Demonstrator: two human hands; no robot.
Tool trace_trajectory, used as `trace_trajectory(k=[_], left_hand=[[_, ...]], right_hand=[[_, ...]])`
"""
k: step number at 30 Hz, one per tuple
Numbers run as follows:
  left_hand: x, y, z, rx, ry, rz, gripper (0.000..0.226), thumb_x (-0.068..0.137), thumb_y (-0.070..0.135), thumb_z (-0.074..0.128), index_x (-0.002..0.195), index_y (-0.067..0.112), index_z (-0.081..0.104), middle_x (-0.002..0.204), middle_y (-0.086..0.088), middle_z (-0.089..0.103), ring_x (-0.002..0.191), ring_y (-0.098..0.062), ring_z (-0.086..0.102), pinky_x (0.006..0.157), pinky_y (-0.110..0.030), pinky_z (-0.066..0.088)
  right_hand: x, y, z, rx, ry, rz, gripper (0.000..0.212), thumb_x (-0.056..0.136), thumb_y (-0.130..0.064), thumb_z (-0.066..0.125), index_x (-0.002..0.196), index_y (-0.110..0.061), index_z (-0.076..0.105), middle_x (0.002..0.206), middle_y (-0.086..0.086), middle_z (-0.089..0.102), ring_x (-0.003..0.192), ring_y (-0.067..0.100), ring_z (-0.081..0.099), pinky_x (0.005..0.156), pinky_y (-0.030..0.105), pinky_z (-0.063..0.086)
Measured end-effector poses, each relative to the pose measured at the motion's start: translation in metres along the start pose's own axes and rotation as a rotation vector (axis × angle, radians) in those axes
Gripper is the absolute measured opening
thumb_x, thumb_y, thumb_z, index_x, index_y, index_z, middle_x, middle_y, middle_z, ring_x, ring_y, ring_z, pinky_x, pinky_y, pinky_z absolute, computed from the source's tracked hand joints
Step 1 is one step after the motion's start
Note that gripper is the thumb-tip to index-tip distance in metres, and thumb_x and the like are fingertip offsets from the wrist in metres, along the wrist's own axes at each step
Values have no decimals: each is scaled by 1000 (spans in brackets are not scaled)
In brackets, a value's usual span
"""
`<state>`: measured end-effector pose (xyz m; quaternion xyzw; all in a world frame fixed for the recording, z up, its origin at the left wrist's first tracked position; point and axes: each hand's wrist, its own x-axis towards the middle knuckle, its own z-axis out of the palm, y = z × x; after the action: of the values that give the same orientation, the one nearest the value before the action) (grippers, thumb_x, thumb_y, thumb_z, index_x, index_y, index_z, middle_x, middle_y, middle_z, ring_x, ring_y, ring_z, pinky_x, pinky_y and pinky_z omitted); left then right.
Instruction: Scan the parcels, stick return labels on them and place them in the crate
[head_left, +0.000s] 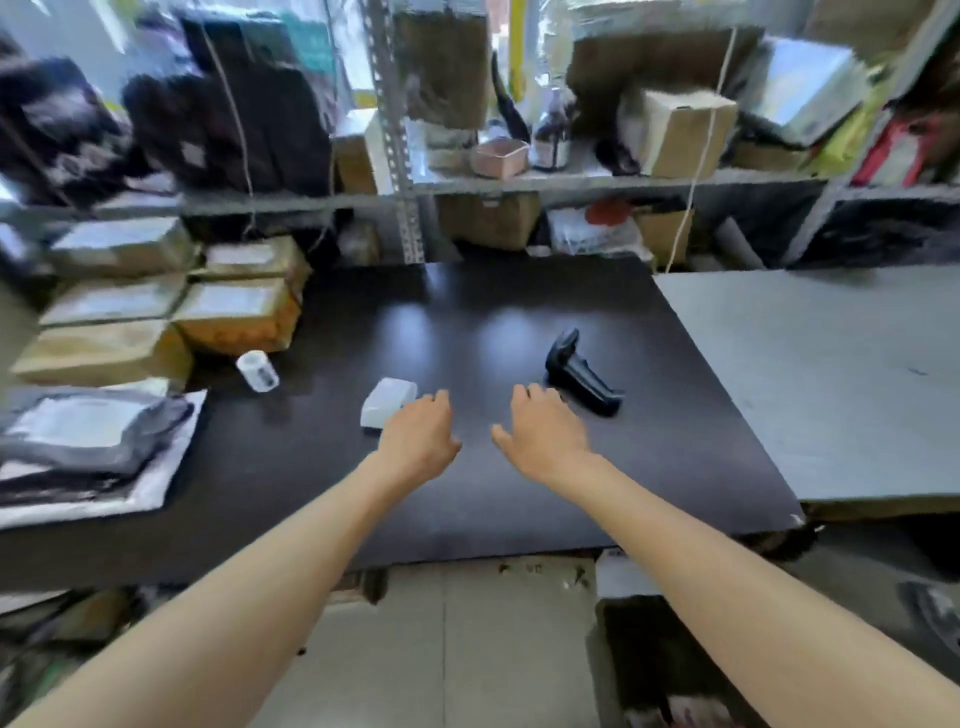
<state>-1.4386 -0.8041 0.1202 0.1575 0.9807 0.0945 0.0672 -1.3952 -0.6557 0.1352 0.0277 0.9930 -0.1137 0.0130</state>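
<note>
A dark glossy tabletop (519, 499) is filling the middle and reflecting two soft patches of light, with a grey table (831, 374) sitting just beside its right edge. Behind them a grey metal shelving rack (597, 182) is running across the back, daylight (358, 62) coming through beside its perforated upright (395, 156). Pale floor tiles (467, 654) are showing below the near table edge.

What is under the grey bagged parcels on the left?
A flat white mailer lies under the grey bagged parcels, on the black table; anything between is hidden.
</note>
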Motion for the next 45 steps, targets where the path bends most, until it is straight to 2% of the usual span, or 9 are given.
trace_trajectory(k=[2, 6, 12, 20, 29, 35, 38, 41, 45], left_hand=[[-7, -49, -6, -44, 24, -107, 23, 86, 20, 57, 106, 13, 48, 109, -8, 55, 107, -32, 56, 70, -34, 39], [-14, -130, -14, -73, 26, -217, 31, 91, 24, 55, 118, 10, 46, 119, -8, 57, 110, -30, 55, 75, -34, 37], [-1, -215, -31, -95, 67, -280, 32, 93, 29, 56, 118, 10, 46, 119, -9, 57, 110, -32, 56, 77, -36, 40], [66, -277, -44, -141, 57, -353, 38, 92, 30, 58, 124, 12, 49, 119, -11, 62, 108, -32, 60, 82, -40, 48], [173, -336, -65, -288, 150, -625, 31, 92, 28, 56, 118, 12, 50, 117, -8, 62, 107, -30, 59, 83, -41, 49], [233, -380, -51, -820, 242, -1056, 45, 91, 37, 60, 122, 4, 55, 122, -15, 62, 111, -34, 59, 86, -34, 47], [249, -397, -40, -1164, 289, -1230, 58, 89, 40, 64, 129, 0, 52, 123, -15, 61, 113, -34, 59, 97, -38, 50], [254, -406, -31, -1382, 311, -1278, 59, 87, 41, 70, 128, 4, 49, 101, -8, 60, 102, -31, 63, 95, -40, 53], [253, -406, -32, -1618, 404, -1218, 59, 88, 25, 72, 135, 3, 44, 129, -11, 57, 116, -27, 58, 94, -36, 52]], right_hand=[[21, -46, 10, 1, -20, -75, 42, 97, -39, 48, 121, -5, 47, 125, 12, 52, 118, 30, 46, 90, 38, 42], [56, -128, 32, 18, -82, -172, 44, 96, -35, 48, 126, -3, 46, 126, 12, 52, 118, 30, 45, 88, 37, 42], [104, -208, 60, -30, -98, -255, 40, 98, -40, 46, 117, -5, 48, 121, 11, 54, 114, 28, 48, 89, 35, 39], [183, -242, 79, 36, -156, -223, 38, 97, -39, 47, 115, -5, 48, 119, 11, 53, 115, 30, 47, 84, 38, 43], [334, -265, 96, 248, -229, -165, 32, 95, -40, 53, 102, -9, 47, 116, 13, 55, 110, 32, 52, 78, 36, 40], [432, -289, 126, 623, -337, 56, 57, 89, -48, 61, 121, -4, 47, 127, 15, 55, 113, 32, 54, 88, 37, 46], [463, -304, 143, 836, -457, 223, 75, 77, -55, 72, 127, -6, 45, 126, 10, 58, 103, 26, 59, 76, 34, 49], [473, -314, 160, 1025, -563, 335, 70, 70, -43, 84, 124, -13, 51, 116, 5, 66, 97, 23, 67, 74, 43, 59], [476, -314, 161, 1186, -599, 375, 60, 68, -22, 88, 119, -9, 58, 109, 11, 71, 89, 28, 71, 67, 49, 60]])
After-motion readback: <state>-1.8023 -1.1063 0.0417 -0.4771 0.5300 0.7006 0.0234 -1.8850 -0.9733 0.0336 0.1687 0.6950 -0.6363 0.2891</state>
